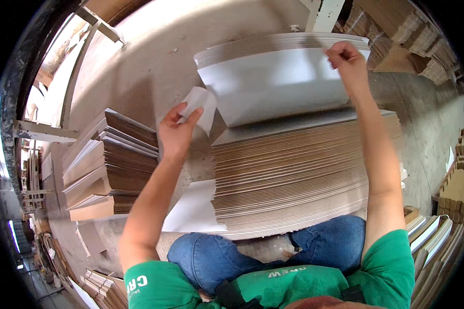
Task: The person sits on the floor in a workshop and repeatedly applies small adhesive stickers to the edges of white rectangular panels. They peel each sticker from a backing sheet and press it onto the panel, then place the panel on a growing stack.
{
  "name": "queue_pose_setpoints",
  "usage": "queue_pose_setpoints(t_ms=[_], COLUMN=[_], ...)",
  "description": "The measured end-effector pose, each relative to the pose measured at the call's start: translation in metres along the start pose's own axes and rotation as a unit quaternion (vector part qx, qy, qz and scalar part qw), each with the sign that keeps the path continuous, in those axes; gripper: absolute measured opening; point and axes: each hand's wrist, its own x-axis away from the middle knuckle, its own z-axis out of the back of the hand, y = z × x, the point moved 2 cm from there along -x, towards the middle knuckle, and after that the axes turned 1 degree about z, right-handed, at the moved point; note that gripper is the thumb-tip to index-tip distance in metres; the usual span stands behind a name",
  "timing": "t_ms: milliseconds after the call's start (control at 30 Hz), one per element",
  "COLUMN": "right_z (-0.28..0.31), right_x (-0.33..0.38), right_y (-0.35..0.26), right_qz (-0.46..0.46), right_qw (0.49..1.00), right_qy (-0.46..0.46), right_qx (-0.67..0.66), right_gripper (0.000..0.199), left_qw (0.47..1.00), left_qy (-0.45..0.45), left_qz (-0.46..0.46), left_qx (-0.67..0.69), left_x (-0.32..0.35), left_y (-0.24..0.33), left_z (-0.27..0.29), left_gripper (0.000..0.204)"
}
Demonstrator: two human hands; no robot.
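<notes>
My left hand [176,135] pinches a small, curved white piece of paper or thin card [207,114] between thumb and fingers, above the floor left of the cardboard. Farther out, my right hand [351,66] is closed with its fingers curled together. It is over the right end of a white-faced cardboard sheet [273,85]; whether it touches the sheet or pinches anything is hard to see. Between my arms lies a long row of flat cardboard sheets [288,175], edges up, just beyond my knees. Brown edges of more sheets [278,45] show along the far side of the white face.
On the left stands a fanned group of cardboard pieces [108,170]. Further cardboard stacks lie at the lower right [433,252], lower left [105,286] and far right [417,36]. A pale post [325,15] rises at the back, and a metal frame [46,131] runs along the left.
</notes>
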Motion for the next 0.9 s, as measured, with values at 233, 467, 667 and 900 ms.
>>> queue_pose_setpoints(t_ms=[233,467,667,900], right_z=[-0.101,-0.137,-0.137,-0.138], right_x=[0.058,0.099,0.103,0.111], right_y=[-0.062,-0.107,-0.106,-0.102], right_qz=[-0.12,0.333,0.309,0.353], right_qw=[0.945,0.864,0.851,0.83], right_qy=[-0.263,-0.338,-0.374,-0.332], right_qx=[-0.153,0.169,0.2,0.275], right_gripper=[0.007,0.013,0.013,0.014], left_qw=[0.966,0.968,0.984,0.989], left_qy=[-0.133,-0.212,-0.164,-0.145], left_qz=[-0.017,0.016,-0.03,-0.011], left_qx=[0.219,0.135,0.061,0.021], left_x=[0.051,0.064,0.067,0.067], left_y=[0.025,0.027,0.033,0.039], left_z=[0.003,-0.004,-0.006,-0.009], left_gripper=[0.039,0.03,0.026,0.024])
